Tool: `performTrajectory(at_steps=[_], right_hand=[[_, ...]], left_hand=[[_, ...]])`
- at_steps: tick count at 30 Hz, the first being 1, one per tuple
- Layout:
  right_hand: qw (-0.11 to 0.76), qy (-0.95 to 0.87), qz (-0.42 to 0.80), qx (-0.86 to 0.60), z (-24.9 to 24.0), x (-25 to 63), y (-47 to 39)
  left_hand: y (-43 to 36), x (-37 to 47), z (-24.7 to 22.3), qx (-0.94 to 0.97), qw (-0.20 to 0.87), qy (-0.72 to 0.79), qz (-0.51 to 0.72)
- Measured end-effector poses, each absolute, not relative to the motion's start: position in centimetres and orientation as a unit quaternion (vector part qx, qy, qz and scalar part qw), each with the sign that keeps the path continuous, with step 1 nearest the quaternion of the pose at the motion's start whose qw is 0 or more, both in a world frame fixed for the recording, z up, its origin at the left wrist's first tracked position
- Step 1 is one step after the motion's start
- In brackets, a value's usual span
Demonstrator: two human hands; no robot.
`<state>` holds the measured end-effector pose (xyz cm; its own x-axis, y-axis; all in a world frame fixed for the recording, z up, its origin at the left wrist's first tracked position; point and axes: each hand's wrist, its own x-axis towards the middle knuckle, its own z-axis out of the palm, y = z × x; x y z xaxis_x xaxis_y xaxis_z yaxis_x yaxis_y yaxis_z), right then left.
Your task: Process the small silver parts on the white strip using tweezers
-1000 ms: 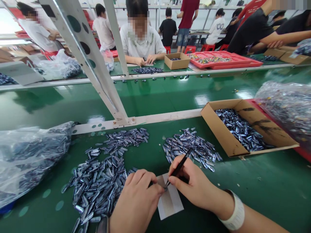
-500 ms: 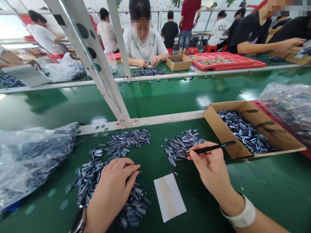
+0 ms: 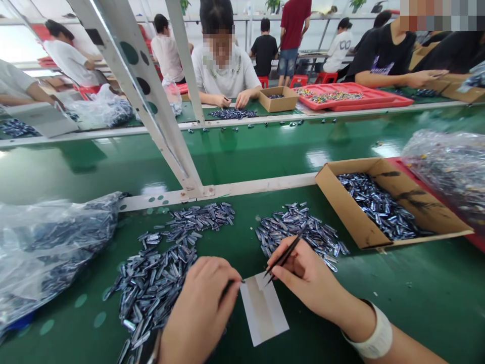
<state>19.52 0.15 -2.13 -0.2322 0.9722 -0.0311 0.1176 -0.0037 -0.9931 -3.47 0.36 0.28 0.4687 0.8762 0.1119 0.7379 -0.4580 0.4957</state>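
Observation:
My left hand [image 3: 206, 303] is closed in a pinch beside the top left corner of a white card [image 3: 278, 316] with a beige strip. A small dark piece [image 3: 243, 281] pokes out at its fingertips, mostly hidden. Black tweezers [image 3: 285, 257] are gripped in my right hand [image 3: 308, 278], their tips apart over the card's top edge. Small bluish, shiny plastic pieces lie in a heap [image 3: 151, 283] left of and partly behind my left hand. Another pile [image 3: 288, 222] of similar pieces lies just beyond my right hand.
A cardboard box [image 3: 346, 212] of the same pieces stands at right, near a clear bag [image 3: 447, 156]. Another plastic bag [image 3: 49, 253] lies at left. A slanted white post [image 3: 162, 121] rises from the rail. Across the green belt [image 3: 257, 151], a person [image 3: 227, 76] works with similar pieces.
My left hand has moved right to the card's corner. My right hand has come left and down from the right pile, bringing the tweezers over the card, tips now pointing down.

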Motion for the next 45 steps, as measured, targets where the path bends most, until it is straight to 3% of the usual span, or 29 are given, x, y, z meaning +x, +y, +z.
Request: performTrajectory(at_steps=[6, 25, 34, 45], right_hand=[[0.358, -0.622, 0.492, -0.493, -2.2, 19.4, 0.1], [0.319, -0.604, 0.524, -0.509, -1.4, 19.1, 0.6], [0.371, -0.532, 0.57, -0.504, -1.8, 19.1, 0.5], [0.337, -0.605, 0.537, -0.482, -1.8, 18.9, -0.1]], left_hand=[[-1.1, -1.2, 0.1, 0.851, 0.254, 0.452, 0.085], [-0.8, -1.6, -0.4, 0.834, 0.295, 0.441, 0.154], [-0.9, -1.5, -0.3, 0.826, 0.287, 0.453, 0.173], [-1.2, -1.4, -0.4, 0.832, 0.274, 0.454, 0.165]])
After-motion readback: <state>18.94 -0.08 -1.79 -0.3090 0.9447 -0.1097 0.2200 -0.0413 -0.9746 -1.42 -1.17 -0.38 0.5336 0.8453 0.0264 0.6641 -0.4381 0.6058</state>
